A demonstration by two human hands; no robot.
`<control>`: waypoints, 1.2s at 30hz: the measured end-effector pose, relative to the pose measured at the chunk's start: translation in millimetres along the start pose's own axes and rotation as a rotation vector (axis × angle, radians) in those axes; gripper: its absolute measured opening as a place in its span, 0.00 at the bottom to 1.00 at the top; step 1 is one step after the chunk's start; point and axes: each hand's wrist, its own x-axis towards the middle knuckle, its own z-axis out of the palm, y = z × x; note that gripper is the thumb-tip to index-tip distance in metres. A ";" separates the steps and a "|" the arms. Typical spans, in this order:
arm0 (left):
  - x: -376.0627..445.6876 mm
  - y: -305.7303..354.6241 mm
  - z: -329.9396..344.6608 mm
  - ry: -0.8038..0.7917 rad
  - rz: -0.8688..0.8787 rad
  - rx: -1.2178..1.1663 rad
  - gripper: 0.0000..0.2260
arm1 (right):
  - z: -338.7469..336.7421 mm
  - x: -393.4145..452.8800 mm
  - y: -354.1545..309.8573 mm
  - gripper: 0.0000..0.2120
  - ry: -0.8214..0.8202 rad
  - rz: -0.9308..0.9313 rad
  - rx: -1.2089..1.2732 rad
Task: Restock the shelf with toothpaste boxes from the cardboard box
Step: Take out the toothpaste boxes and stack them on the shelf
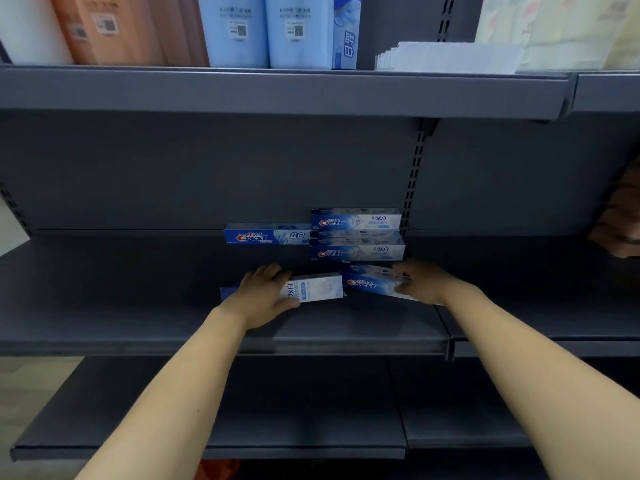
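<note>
Sliding both toothpaste boxes back against the stacked boxes should square the row. The left hand grips one box on the shelf; the right hand grips another, tilted.

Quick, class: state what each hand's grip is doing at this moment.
Left hand: grip curled round a white toothpaste box on the shelf.
Right hand: grip holds a tilted blue Crest box.
</note>
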 end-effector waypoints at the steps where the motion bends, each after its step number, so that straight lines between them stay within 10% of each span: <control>1: 1.1 -0.5 -0.5 -0.006 0.003 -0.001 0.26 | -3.8 0.1 0.8 0.19 -0.016 0.003 0.024; 36: 48.3 33.3 -3.3 -0.101 0.137 -0.152 0.24 | -24.3 69.2 -14.3 0.20 0.182 -0.209 -0.062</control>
